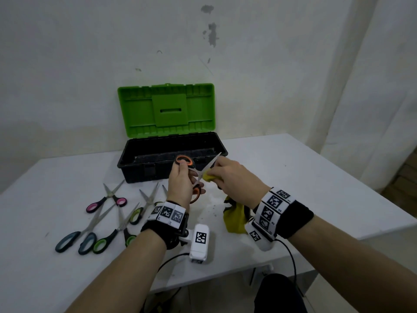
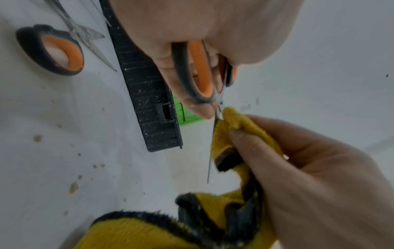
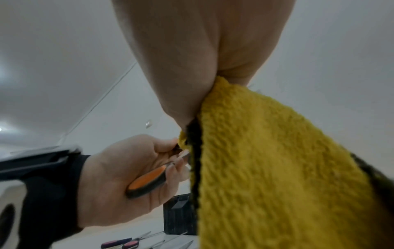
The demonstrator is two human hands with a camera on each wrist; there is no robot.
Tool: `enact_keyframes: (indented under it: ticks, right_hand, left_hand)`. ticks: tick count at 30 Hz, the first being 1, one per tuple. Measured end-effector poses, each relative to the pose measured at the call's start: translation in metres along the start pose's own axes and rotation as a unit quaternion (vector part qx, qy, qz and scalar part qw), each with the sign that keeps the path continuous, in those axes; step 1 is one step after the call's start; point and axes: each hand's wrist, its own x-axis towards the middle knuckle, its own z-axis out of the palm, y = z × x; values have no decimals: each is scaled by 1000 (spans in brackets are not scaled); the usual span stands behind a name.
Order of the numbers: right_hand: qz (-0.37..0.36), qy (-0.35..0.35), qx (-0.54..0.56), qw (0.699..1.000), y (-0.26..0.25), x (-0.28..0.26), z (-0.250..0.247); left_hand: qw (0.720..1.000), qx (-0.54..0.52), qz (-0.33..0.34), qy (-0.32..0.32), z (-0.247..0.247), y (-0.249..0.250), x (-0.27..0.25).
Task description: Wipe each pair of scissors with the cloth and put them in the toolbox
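My left hand point(image 1: 191, 177) grips a pair of orange-handled scissors point(image 1: 185, 161) by the handles, in the air in front of the toolbox. Its blade point(image 1: 211, 164) points up and to the right. With my right hand point(image 1: 216, 171) I pinch a yellow cloth point(image 1: 208, 177) around the blade near the pivot; the rest of the cloth point(image 1: 234, 219) hangs down to the table. The left wrist view shows fingers through the orange loop point(image 2: 196, 74) and the cloth point(image 2: 238, 121) folded over the thin blade point(image 2: 211, 160). The black toolbox point(image 1: 133, 162) stands open behind, green lid point(image 1: 165, 109) upright.
Several scissors lie on the white table point(image 1: 304, 177) at the left: a pink-handled pair point(image 1: 106, 199), a blue-grey pair point(image 1: 76, 238), two green pairs point(image 1: 112, 233) point(image 1: 140, 211). Another orange-handled loop point(image 2: 51, 50) lies by the box. The table's front edge is near my wrists.
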Motion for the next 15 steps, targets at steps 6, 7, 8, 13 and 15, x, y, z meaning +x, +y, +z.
enact_keyframes:
  ticks: [6,7,8,13,15]
  right_hand:
    - [4,16,23,1000,-5,-1,14]
    - [11,15,28,999,-1,-2,16]
    - [22,8,28,999,2,-3,16]
    - [64,-26,20,997,22,-9,13]
    - [66,8,38,997,29,-11,12]
  left_hand:
    - [1000,7,-5,-26,7,0,-4]
    - [1000,12,-4,-23,6,-1,-3]
    - [1000,17,-3,-19,4,-3,-2]
    - [999,-12,-34,12,-4,-3,7]
    - [999,16,-44,-2,-7,1,12]
